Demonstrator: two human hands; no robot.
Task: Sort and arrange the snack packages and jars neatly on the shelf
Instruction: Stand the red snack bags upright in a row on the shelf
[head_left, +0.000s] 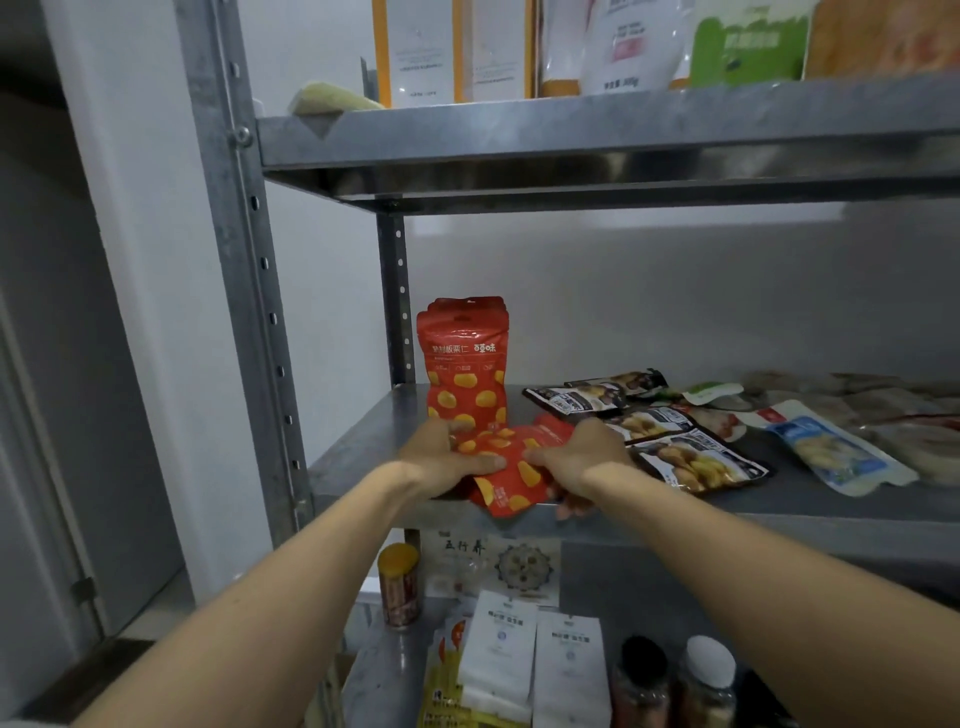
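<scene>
My left hand (449, 457) and right hand (582, 457) both clasp loose red chestnut pouches (511, 480) lying just in front of the standing red stack (465, 364). I judge this the gathering step. Next, they need squaring and standing upright against that stack.

The long, slender left forearm (291, 566) is bare along its whole visible length, and so is the right forearm (737, 540). The left hand (447, 460) and the right hand (584, 460) are uncovered too, each joined to its arm by a slim wrist.
</scene>
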